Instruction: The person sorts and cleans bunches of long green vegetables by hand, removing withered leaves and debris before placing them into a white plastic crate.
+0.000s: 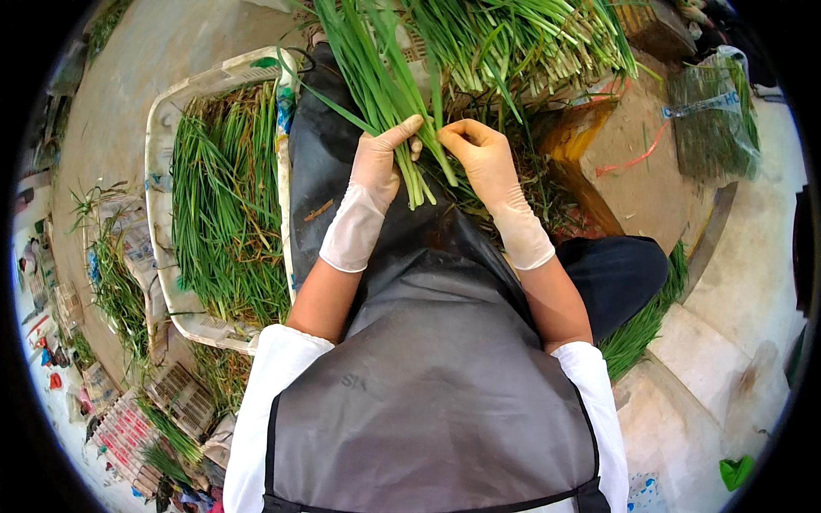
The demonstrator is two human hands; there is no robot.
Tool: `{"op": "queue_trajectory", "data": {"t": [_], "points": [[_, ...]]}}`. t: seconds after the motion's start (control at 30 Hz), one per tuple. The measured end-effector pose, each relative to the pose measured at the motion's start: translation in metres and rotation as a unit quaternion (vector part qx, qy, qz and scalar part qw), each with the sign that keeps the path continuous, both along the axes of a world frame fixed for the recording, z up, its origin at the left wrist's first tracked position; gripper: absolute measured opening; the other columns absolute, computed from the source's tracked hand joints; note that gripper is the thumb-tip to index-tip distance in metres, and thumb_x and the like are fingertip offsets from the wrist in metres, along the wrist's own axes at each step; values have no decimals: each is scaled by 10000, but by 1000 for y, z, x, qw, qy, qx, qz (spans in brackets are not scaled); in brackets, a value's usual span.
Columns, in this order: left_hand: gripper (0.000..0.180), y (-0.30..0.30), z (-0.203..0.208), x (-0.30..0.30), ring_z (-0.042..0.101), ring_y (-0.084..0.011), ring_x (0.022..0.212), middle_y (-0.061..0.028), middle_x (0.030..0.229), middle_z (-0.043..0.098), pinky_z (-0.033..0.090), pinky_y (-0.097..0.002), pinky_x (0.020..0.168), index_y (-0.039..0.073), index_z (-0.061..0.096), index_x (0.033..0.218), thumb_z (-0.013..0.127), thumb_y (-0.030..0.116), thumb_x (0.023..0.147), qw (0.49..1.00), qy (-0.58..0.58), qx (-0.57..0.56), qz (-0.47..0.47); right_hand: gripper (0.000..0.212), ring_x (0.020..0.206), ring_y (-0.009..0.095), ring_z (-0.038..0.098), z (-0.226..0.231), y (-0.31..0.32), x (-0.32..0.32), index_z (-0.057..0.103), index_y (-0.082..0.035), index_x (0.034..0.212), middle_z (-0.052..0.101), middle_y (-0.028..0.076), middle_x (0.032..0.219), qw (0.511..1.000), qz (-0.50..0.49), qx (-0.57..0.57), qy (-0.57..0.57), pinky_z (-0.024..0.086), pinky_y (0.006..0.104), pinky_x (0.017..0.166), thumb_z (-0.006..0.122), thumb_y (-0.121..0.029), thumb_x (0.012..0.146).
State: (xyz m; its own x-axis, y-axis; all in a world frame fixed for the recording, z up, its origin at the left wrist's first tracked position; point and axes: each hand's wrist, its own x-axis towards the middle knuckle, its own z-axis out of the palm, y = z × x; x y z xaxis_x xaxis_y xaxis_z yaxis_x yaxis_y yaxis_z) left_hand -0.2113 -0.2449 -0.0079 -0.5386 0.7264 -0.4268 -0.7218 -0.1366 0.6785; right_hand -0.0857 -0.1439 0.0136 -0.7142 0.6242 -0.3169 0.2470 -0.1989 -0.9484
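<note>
Main risk, my read: stalks slipping out low. The left hand [385, 158] is carrying the whole bunch of chive-like greens [385, 94], thumb pressing across the front, fingers wrapping behind. If that thumb is easing off, loose stalks could be dropping onto the dark apron [428, 368].

Second risk: tearing or bending a good stalk. The right hand [481, 162] is pinching at the bunch's right edge, where one stalk is splaying away from the rest; a hard sideways pull there could be snapping it or dragging neighbours along.

Third: tangling. Leaf tops are reaching up toward the big pile of greens [522, 43], so a quick lift could be catching strands.

Grip state: left is closing firmly around the bunch. Right thumb and forefinger are meeting narrowly; can't tell whether a strand is sitting between them.

Position: bunch is lying between the hands, above the lap, running through the left grip. Pale ends are sticking out below the thumb, pointing toward the body; leaves are extending away. White crate [156, 222] is standing to the left, well apart.
</note>
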Motion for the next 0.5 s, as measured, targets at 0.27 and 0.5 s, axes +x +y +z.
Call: {"op": "queue_trajectory", "data": {"t": [0.27,0.5], "points": [[120,-6,-7,5,506,-108,565,-71,795,599,398,-231,501,4,575,944,632,69,860,997,-70,-16,21,131,687,65,528,-14,-2,3,575,4,924,575,1,792,991,-92,-40,90,478,227,666,609,-119,893],[98,-40,-33,5,455,-107,503,-47,690,563,356,-243,470,8,567,887,630,67,840,990,-72,-106,55,80,652,123,603,12,20,18,517,-13,925,613,61,796,969,-187,-9,163,480,241,604,569,-71,909]]}}
